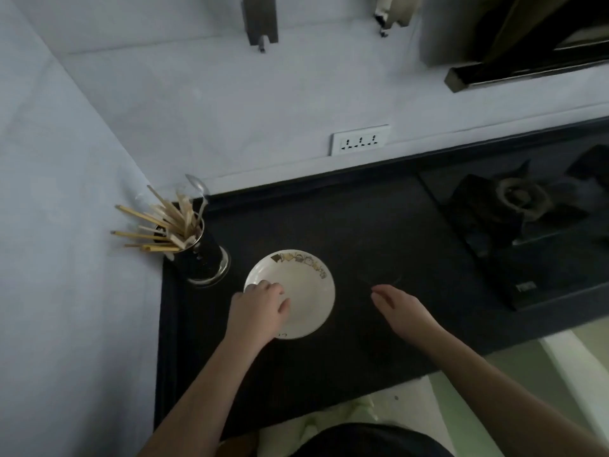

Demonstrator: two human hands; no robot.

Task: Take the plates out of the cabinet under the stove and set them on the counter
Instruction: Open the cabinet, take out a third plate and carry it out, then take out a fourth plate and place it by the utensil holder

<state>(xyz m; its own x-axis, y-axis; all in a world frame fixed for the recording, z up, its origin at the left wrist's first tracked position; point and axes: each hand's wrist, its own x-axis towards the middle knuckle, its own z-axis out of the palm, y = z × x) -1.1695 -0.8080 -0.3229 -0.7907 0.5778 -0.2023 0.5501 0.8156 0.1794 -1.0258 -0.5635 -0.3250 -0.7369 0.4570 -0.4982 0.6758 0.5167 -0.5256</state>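
The white plate [293,293] sits flat on the dark counter [362,225] beside the chopstick holder [201,255], the left hand [258,308] pinching its near-left rim, right hand [400,308] spread and empty; likely stiff, glazed, slippery and breakable, best held by the rim.

Dark counter [329,222] fills the middle of the frame — a white plate [306,291] sits lower centre, a chopstick holder [204,258] at left, and the gas stove [520,219] occupies the right.
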